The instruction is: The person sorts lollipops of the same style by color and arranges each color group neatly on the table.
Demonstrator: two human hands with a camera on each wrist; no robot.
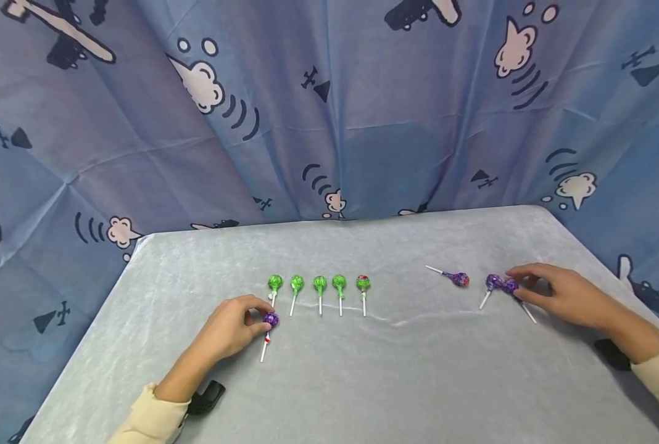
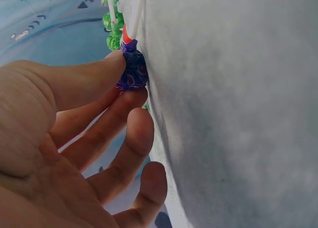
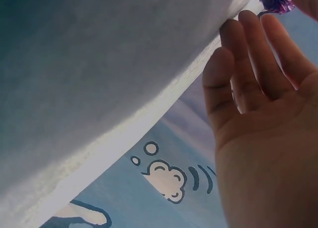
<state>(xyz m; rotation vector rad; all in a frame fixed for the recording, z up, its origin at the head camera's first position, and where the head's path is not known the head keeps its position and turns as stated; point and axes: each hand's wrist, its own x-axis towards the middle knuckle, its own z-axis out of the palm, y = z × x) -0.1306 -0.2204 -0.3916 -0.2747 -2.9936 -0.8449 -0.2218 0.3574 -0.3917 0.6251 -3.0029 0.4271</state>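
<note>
My left hand [image 1: 232, 327] pinches the wrapped head of a purple lollipop [image 1: 271, 319] between thumb and index finger. Its white stick points toward me, and the other fingers are spread loosely in the left wrist view. At the right, my right hand [image 1: 557, 293] has thumb and index finger on either side of another purple lollipop [image 1: 510, 286], gripping its head. Touching or nearly touching that one is a second purple lollipop [image 1: 493, 282]. A third purple lollipop [image 1: 460, 279] lies to its left, stick pointing left. In the right wrist view, only part of a purple wrapper [image 3: 278, 0] shows.
Several green lollipops stretch in a row across the middle, from the leftmost green lollipop [image 1: 274, 282] to a red-and-green lollipop [image 1: 363, 282], sticks toward me. All lie on a pale cloth-covered table [image 1: 396, 382]. A blue patterned curtain [image 1: 396, 160] hangs behind and beside it.
</note>
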